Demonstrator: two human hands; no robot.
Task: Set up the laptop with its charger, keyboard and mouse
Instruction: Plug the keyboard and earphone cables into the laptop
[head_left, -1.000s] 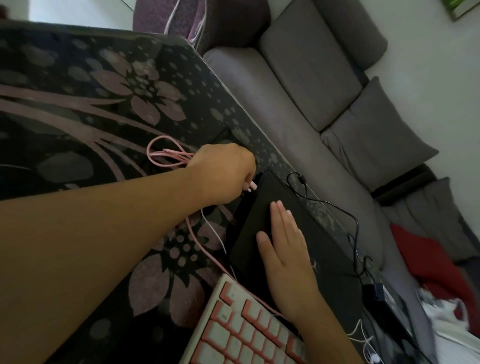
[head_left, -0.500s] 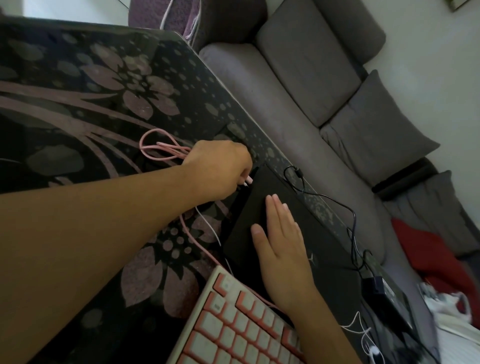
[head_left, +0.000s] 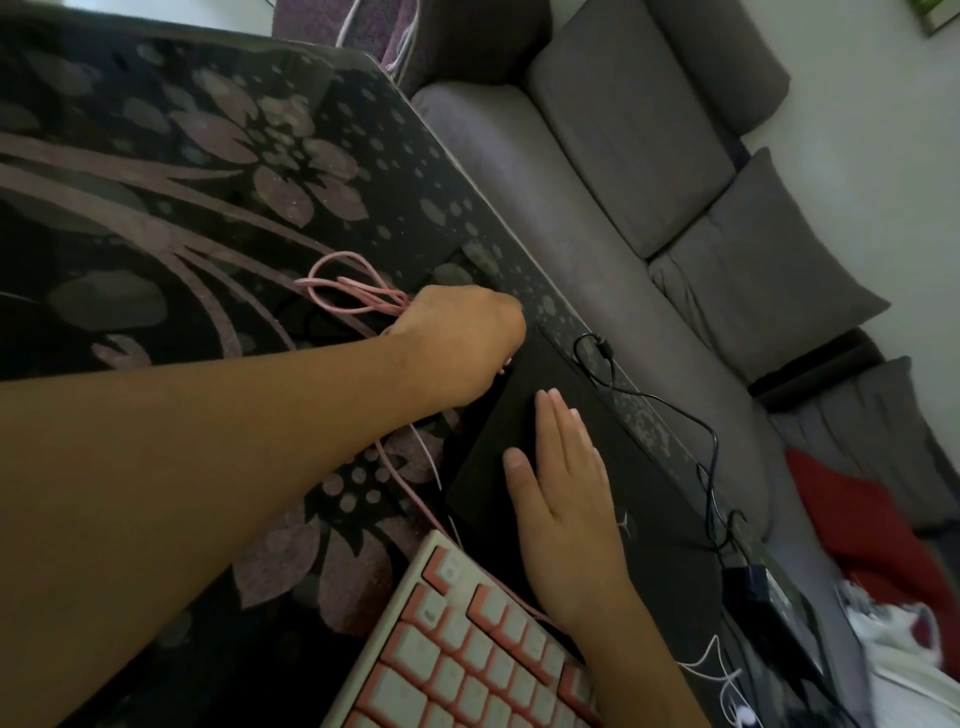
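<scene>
A closed black laptop (head_left: 644, 525) lies on the table near its right edge. My right hand (head_left: 563, 499) rests flat on the lid, fingers straight. My left hand (head_left: 462, 338) is curled at the laptop's far left side edge and pinches the plug end of the pink cable (head_left: 337, 291), whose loops lie just behind the hand. The plug itself is mostly hidden by my fingers. A pink-and-white keyboard (head_left: 467, 654) sits at the bottom, touching the laptop's near corner. The black charger brick (head_left: 753, 587) lies at the laptop's right, and its thin black cord (head_left: 670, 405) runs along the table edge.
The table (head_left: 182, 218) is dark glass with a pink flower pattern. A grey sofa (head_left: 613, 171) with cushions stands close behind the table's right edge. A thin white cable (head_left: 711, 670) lies at the lower right, and red cloth (head_left: 852, 514) lies on the sofa.
Both hands keep their places on the laptop and the cable plug. Only the view has shifted slightly.
</scene>
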